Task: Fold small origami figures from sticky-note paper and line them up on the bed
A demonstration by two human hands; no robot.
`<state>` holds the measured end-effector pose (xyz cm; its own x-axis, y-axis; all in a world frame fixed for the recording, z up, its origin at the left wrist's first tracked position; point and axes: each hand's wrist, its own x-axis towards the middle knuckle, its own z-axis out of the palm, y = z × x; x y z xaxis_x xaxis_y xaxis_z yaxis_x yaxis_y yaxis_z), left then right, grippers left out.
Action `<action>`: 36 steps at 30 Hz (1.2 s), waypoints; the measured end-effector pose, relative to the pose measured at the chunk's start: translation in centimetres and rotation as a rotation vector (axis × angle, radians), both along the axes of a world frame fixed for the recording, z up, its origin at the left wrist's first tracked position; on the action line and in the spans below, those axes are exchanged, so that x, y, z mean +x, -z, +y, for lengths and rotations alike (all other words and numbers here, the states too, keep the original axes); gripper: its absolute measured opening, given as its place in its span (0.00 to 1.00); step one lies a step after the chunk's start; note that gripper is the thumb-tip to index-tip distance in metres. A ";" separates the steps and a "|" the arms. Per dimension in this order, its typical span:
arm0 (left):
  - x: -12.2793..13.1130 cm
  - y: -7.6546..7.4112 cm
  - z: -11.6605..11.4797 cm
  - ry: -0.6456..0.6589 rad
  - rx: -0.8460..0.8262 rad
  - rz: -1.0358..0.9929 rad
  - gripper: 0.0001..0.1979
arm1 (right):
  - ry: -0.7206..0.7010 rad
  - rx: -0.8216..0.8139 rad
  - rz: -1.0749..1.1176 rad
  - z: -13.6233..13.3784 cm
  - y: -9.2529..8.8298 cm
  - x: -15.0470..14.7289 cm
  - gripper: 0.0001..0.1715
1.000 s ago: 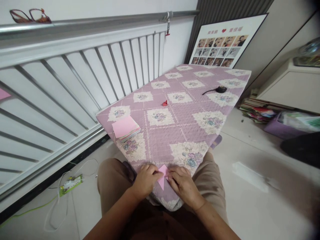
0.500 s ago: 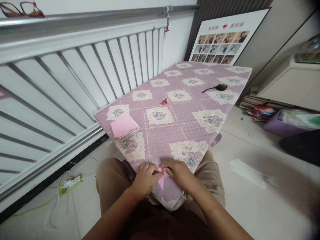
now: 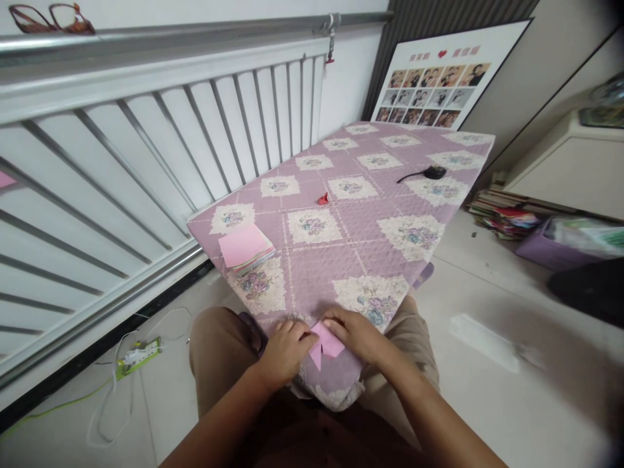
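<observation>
A folded sheet of pink origami paper lies at the near corner of the cloth-covered table, with a slit between its two lower flaps. My left hand has its fingers bent over the paper's left side, thumb pressing on it. On the upper right edge, my right hand grips the paper with thumb and curled fingers. Farther up the table to the left rests a stack of coloured paper squares, a pink one on top. A small red folded paper piece sits near the table's middle.
A black object with a short cord lies on the table's far right. A white radiator runs along the left side, glasses on the pipe above. A photo board leans behind. A power strip is on the floor.
The right side of the pink paper has spread out flatter, showing a wider flap. My right hand has shifted slightly up and outward; the left hand stays nearly in place.
</observation>
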<state>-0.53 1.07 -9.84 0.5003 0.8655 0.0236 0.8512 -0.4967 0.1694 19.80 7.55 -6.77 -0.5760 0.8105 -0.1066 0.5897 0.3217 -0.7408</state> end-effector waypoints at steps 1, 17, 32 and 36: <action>0.0 -0.1 0.0 -0.003 -0.007 -0.003 0.12 | -0.012 0.017 0.031 -0.4 0.0 0.5 0.11; 0.0 0.1 0.1 -0.010 -0.058 -0.027 0.14 | 0.023 0.620 -0.081 -5.8 3.7 0.7 0.10; 0.1 -0.7 0.3 0.071 -0.056 0.047 0.13 | 0.047 0.706 -0.060 -5.4 4.5 0.1 0.07; 0.1 -0.8 0.3 0.075 -0.063 0.032 0.17 | -0.041 0.716 -0.059 -4.9 4.1 1.4 0.09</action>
<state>-0.42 1.37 -9.02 0.5634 0.8249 -0.0462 0.8175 -0.5485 0.1757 21.24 2.61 -10.91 -0.6175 0.6707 0.4109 0.5992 0.7395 -0.3067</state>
